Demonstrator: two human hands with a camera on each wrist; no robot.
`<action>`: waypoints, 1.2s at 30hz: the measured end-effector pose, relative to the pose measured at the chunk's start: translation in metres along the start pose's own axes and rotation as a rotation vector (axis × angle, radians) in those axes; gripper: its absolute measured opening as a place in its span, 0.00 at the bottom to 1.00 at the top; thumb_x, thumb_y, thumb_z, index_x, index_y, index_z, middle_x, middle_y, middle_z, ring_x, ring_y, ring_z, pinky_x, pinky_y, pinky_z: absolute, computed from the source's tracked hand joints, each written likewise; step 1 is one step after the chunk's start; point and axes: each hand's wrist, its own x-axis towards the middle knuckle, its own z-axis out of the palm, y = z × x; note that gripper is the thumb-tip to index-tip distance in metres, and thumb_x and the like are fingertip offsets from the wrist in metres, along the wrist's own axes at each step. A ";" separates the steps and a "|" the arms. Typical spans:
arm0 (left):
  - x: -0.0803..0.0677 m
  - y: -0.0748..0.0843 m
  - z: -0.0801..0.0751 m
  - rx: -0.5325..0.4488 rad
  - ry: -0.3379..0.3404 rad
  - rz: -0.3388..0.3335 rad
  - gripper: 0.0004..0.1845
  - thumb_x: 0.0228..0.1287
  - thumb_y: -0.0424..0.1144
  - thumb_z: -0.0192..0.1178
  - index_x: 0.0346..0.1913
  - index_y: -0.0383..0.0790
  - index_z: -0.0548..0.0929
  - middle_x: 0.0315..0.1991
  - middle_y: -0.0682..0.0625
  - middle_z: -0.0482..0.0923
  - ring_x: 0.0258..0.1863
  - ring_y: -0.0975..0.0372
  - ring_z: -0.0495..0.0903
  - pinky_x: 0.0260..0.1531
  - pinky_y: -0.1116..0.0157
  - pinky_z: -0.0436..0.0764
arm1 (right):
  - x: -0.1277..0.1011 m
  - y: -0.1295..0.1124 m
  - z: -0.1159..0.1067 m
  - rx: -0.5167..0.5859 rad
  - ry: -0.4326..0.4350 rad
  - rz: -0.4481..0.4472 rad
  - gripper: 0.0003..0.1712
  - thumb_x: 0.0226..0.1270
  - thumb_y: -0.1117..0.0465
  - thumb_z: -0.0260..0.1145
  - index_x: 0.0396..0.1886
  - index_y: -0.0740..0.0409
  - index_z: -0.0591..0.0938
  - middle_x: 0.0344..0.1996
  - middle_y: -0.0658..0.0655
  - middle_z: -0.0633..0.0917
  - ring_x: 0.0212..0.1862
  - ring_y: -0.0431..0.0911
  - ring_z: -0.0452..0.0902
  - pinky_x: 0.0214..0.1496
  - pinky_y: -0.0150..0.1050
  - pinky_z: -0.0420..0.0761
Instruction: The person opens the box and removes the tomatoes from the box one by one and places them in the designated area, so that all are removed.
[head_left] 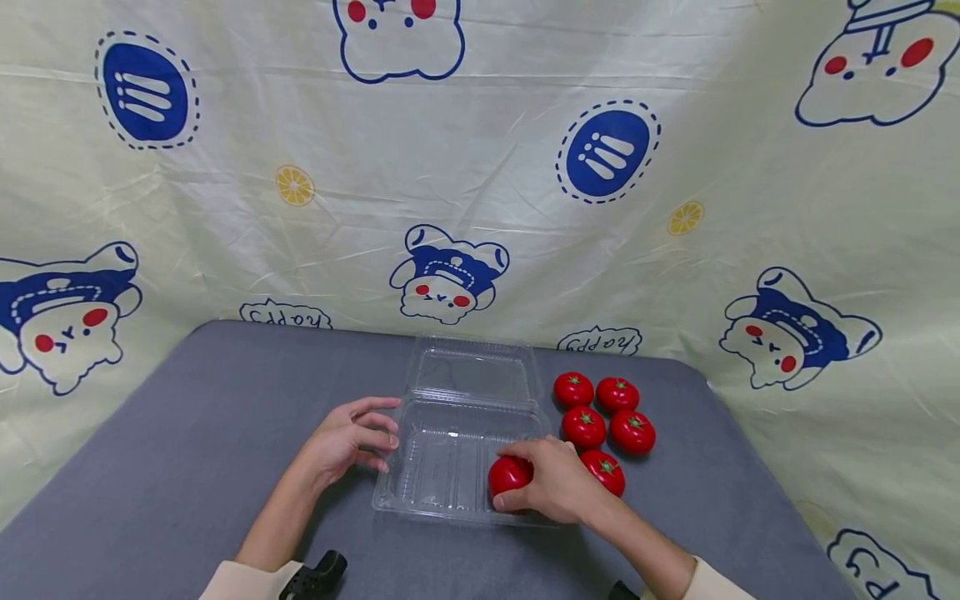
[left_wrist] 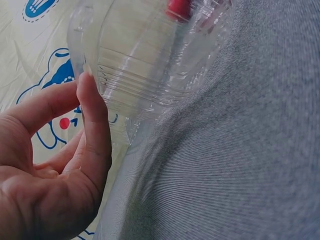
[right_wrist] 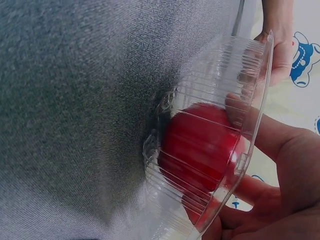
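A clear plastic clamshell container (head_left: 431,500) lies on the table with its lid (head_left: 476,373) folded back. My right hand (head_left: 558,479) grips a red tomato (head_left: 509,475) inside the near right corner of the tray. In the right wrist view that tomato (right_wrist: 200,145) shows through the ribbed clear wall, fingers and thumb around it. My left hand (head_left: 351,442) is at the container's left side, fingers loosely bent. Its fingertips meet the rim in the left wrist view, where the container (left_wrist: 145,65) rises beyond them.
To the container's right sit several more tomatoes (head_left: 584,428), the nearest one (head_left: 603,472) partly behind my right hand. A grey cloth (head_left: 180,450) covers the table. Behind it hangs a pale printed curtain (head_left: 480,167).
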 end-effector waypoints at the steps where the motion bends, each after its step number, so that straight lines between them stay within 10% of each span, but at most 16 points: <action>1: 0.000 0.000 0.000 0.000 -0.002 0.000 0.36 0.58 0.23 0.66 0.71 0.30 0.68 0.36 0.49 0.82 0.28 0.61 0.82 0.23 0.62 0.87 | 0.000 0.000 0.000 0.013 0.000 0.005 0.39 0.43 0.49 0.85 0.58 0.53 0.85 0.47 0.53 0.87 0.49 0.49 0.75 0.46 0.49 0.79; 36: -0.002 0.003 0.003 0.026 -0.004 -0.001 0.37 0.56 0.22 0.67 0.70 0.29 0.68 0.37 0.48 0.82 0.27 0.61 0.82 0.22 0.62 0.86 | -0.002 -0.009 -0.019 0.240 0.252 0.091 0.39 0.43 0.45 0.84 0.59 0.49 0.84 0.44 0.51 0.88 0.42 0.46 0.83 0.35 0.41 0.88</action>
